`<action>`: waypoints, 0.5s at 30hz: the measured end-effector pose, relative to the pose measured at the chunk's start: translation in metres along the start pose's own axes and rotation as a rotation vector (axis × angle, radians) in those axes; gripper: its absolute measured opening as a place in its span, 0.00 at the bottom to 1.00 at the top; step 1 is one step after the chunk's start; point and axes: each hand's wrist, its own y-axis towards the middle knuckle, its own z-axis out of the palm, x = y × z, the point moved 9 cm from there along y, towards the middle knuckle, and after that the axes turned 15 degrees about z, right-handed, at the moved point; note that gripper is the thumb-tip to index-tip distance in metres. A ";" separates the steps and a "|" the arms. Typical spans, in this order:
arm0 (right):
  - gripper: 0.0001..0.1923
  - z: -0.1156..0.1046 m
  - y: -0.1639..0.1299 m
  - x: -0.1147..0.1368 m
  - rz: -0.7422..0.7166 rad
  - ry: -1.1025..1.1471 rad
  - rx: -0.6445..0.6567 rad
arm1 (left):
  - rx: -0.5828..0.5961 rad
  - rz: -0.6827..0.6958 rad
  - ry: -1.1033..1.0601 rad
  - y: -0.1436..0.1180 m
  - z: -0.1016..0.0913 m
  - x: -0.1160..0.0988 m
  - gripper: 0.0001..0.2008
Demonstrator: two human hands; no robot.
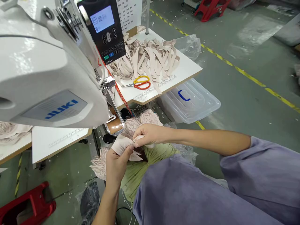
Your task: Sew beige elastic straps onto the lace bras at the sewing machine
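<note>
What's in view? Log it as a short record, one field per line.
left hand: pinching a cream fabric piece
right hand: pinching cream material beside it; same piece or not, unclear
machine: white, rounded JUKI sewing machine with lit screen
surface: white tabletop bearing beige fabric strips and yellow-and-red-handled scissors
lower: lidded clear plastic box with blue handle
floor: red plastic stool at lower left

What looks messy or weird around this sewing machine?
Little white scraps litter the grey-green floor, which looks unswept. The beige straps on the white table lie in a jumbled heap instead of a neat row. Nothing looks clearly broken.
</note>
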 end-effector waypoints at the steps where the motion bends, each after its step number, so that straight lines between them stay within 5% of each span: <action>1: 0.13 0.000 -0.001 0.000 0.004 0.009 -0.008 | 0.004 -0.014 -0.018 0.000 0.001 0.003 0.13; 9: 0.08 -0.003 -0.017 0.033 -0.180 -0.182 -0.169 | -0.083 -0.110 -0.089 -0.003 -0.006 0.014 0.14; 12: 0.07 0.002 -0.017 0.044 -0.137 -0.145 -0.053 | -0.228 -0.123 -0.168 -0.022 -0.011 0.026 0.19; 15: 0.07 0.006 -0.016 0.057 -0.043 -0.017 0.089 | -0.446 0.018 -0.456 -0.042 -0.010 0.033 0.36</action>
